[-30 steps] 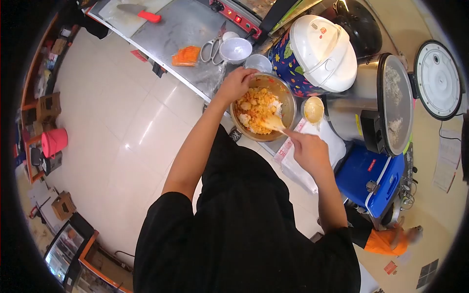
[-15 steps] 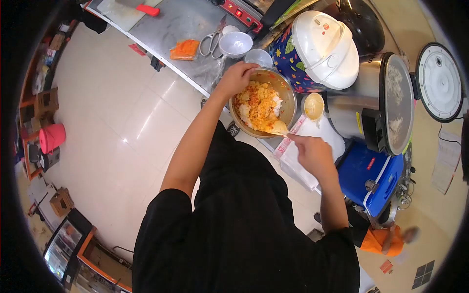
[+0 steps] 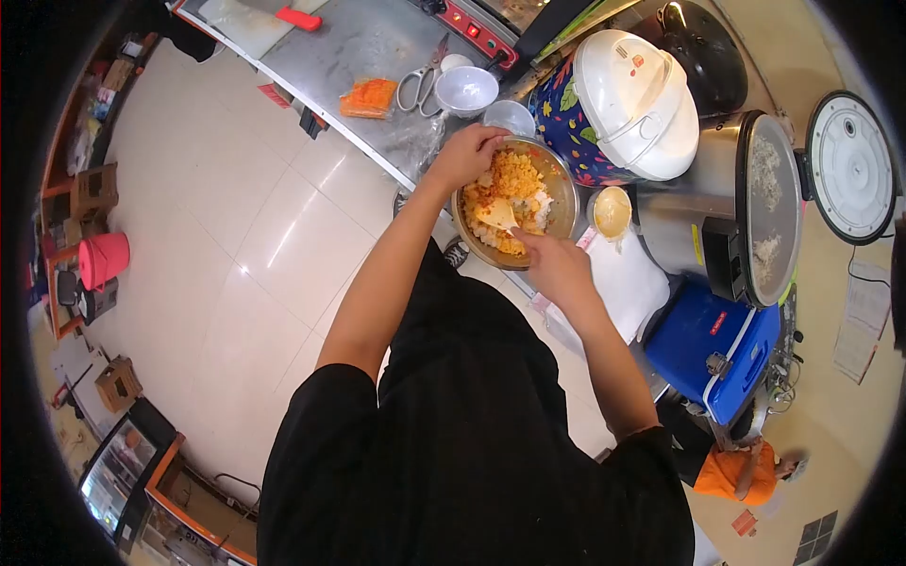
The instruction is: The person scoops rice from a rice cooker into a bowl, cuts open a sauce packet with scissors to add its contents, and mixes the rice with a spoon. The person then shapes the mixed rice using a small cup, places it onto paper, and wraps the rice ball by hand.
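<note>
Pink bucket (image 3: 104, 261), standing by the shelving. Knife with red handle (image 3: 299, 19), lying on a pale cutting board (image 3: 247, 28). Grey metal surface (image 3: 316, 71), bearing the cookware. Orange packet (image 3: 368, 98), flat, near the surface's edge. Scissors (image 3: 415, 91), grey-handled, just beside the packet. White bowl (image 3: 466, 88), upright, next to the scissors. Left hand (image 3: 464, 158), fingers closed over the metal bowl's rim. Metal bowl (image 3: 563, 193), at the surface's edge, containing orange-coloured rice (image 3: 519, 174) with white patches. Pale spatula (image 3: 494, 215), blade in the rice. Right hand (image 3: 559, 269), closed around the spatula's handle, forefinger extended along it. Leaf-patterned container (image 3: 573, 118), white-lidded, behind the metal bowl. Small round dish (image 3: 612, 213), yellowish inside, just right of the metal bowl. Large steel cooker (image 3: 681, 212), grains clinging to its top. Blue cooler (image 3: 694, 330), below the cooker in view. Person in orange shirt (image 3: 731, 474), lower right. Round white lid (image 3: 852, 168), far right.
</note>
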`<state>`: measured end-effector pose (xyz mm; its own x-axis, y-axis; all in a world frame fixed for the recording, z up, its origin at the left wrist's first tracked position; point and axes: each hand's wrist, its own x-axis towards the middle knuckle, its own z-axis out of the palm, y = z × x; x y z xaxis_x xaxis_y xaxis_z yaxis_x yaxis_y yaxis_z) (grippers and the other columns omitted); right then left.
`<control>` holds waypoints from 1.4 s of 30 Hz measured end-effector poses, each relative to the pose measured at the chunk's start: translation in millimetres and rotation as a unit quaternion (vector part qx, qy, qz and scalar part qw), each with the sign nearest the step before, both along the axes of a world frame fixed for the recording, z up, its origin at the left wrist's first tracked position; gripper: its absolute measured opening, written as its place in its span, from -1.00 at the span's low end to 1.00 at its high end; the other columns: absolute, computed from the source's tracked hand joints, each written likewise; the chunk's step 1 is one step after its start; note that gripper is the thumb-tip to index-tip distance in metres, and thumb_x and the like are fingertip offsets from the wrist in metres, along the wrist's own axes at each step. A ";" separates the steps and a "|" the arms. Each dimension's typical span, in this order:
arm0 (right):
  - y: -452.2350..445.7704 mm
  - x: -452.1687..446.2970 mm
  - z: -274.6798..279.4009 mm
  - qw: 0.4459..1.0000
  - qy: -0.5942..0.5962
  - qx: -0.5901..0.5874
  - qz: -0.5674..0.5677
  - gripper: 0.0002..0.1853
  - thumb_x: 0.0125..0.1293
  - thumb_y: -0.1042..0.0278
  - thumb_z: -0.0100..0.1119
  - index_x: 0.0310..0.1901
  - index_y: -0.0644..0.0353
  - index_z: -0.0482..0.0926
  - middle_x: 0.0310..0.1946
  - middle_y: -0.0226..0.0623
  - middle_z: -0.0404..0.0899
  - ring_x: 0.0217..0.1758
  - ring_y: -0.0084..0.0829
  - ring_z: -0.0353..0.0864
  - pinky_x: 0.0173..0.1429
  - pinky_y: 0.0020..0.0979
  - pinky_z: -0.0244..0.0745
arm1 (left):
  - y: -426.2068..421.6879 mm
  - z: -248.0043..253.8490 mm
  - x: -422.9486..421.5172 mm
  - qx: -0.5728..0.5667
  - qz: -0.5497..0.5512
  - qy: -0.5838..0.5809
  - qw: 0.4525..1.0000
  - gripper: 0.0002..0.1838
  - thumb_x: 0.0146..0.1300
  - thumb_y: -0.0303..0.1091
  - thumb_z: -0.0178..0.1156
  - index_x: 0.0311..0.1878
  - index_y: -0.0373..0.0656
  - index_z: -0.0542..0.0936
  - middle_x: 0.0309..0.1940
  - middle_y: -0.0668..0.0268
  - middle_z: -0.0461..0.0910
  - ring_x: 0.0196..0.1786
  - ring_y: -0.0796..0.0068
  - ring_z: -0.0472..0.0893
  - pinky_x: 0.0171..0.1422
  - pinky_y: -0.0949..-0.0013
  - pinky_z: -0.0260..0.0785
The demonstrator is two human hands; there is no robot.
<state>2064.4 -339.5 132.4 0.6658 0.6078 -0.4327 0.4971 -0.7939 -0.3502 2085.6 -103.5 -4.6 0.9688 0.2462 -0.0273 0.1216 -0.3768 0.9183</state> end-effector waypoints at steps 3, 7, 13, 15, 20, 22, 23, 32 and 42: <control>-1.8 6.4 7.7 1.000 -0.001 -0.019 -0.003 -0.59 0.31 0.35 0.11 0.16 -0.21 0.67 -0.28 -0.02 0.70 -0.20 -0.04 0.71 -0.09 -0.07 0.59 | 3.1 2.4 0.2 -0.006 0.004 0.005 1.000 -0.71 0.44 -0.29 0.11 0.10 -0.12 0.67 -0.07 0.08 0.67 0.04 0.13 0.65 0.20 0.23 0.44; -28.2 0.5 24.5 0.998 0.009 -0.066 0.001 -0.59 0.30 0.33 0.11 0.16 -0.21 0.67 -0.30 -0.03 0.70 -0.20 -0.04 0.71 -0.06 -0.07 0.59 | 1.9 9.3 -2.8 -0.031 0.019 0.020 0.999 -0.71 0.45 -0.29 0.11 0.10 -0.13 0.67 -0.06 0.08 0.67 0.04 0.15 0.65 0.21 0.24 0.44; -11.9 14.4 41.8 0.996 0.055 -0.066 -0.031 -0.57 0.29 0.42 0.11 0.16 -0.18 0.67 -0.31 -0.08 0.70 -0.21 -0.07 0.71 -0.14 -0.08 0.57 | 2.3 7.4 -1.9 -0.017 0.002 0.017 1.000 -0.71 0.46 -0.30 0.10 0.12 -0.14 0.67 -0.01 0.10 0.68 0.07 0.21 0.66 0.23 0.27 0.43; -19.5 29.0 49.2 0.997 0.020 -0.009 -0.080 -0.57 0.29 0.44 0.10 0.17 -0.17 0.66 -0.34 -0.06 0.69 -0.23 -0.05 0.70 -0.17 -0.09 0.55 | 2.6 9.1 -3.7 -0.057 0.005 0.031 0.998 -0.71 0.46 -0.31 0.09 0.12 -0.15 0.66 0.01 0.11 0.68 0.08 0.22 0.66 0.24 0.27 0.43; 7.5 46.8 -25.7 0.991 0.028 0.063 -0.110 -0.53 0.32 0.45 0.06 0.23 -0.18 0.62 -0.35 -0.05 0.68 -0.26 0.00 0.69 -0.17 -0.10 0.56 | 0.1 1.6 -3.4 -0.087 -0.004 0.019 0.996 -0.70 0.47 -0.30 0.09 0.13 -0.18 0.66 0.04 0.14 0.69 0.10 0.29 0.65 0.24 0.29 0.42; 9.4 28.4 -15.4 0.998 0.009 0.023 -0.052 -0.53 0.33 0.43 0.05 0.23 -0.20 0.62 -0.31 -0.06 0.70 -0.23 -0.02 0.70 -0.15 -0.10 0.57 | 4.9 -1.1 -2.7 -0.109 0.005 0.019 0.994 -0.70 0.47 -0.29 0.10 0.13 -0.18 0.66 0.04 0.16 0.69 0.10 0.32 0.64 0.24 0.30 0.42; 6.1 17.2 -5.7 1.000 0.000 0.000 -0.024 -0.53 0.33 0.42 0.05 0.23 -0.22 0.62 -0.29 -0.07 0.70 -0.22 -0.02 0.71 -0.15 -0.09 0.58 | 6.5 -1.1 -1.7 -0.103 0.006 0.016 0.994 -0.70 0.48 -0.29 0.10 0.13 -0.18 0.66 0.04 0.16 0.69 0.11 0.34 0.64 0.24 0.31 0.41; -1.9 6.1 -17.3 0.998 0.000 -0.055 -0.018 -0.59 0.37 0.33 0.05 0.19 -0.28 0.66 -0.28 -0.09 0.72 -0.21 -0.07 0.72 -0.09 -0.08 0.59 | 3.5 2.6 -0.8 -0.086 -0.001 0.021 0.996 -0.69 0.48 -0.28 0.10 0.14 -0.20 0.65 0.01 0.16 0.70 0.09 0.37 0.63 0.24 0.31 0.42; -23.8 -1.0 -20.8 1.000 0.014 -0.007 -0.006 -0.60 0.35 0.35 0.10 0.16 -0.33 0.67 -0.24 -0.06 0.71 -0.19 -0.07 0.71 -0.09 -0.13 0.59 | 9.9 14.7 -6.5 -0.066 0.049 0.028 0.996 -0.69 0.45 -0.21 0.16 0.05 -0.24 0.66 -0.17 0.22 0.71 -0.11 0.46 0.64 0.07 0.34 0.48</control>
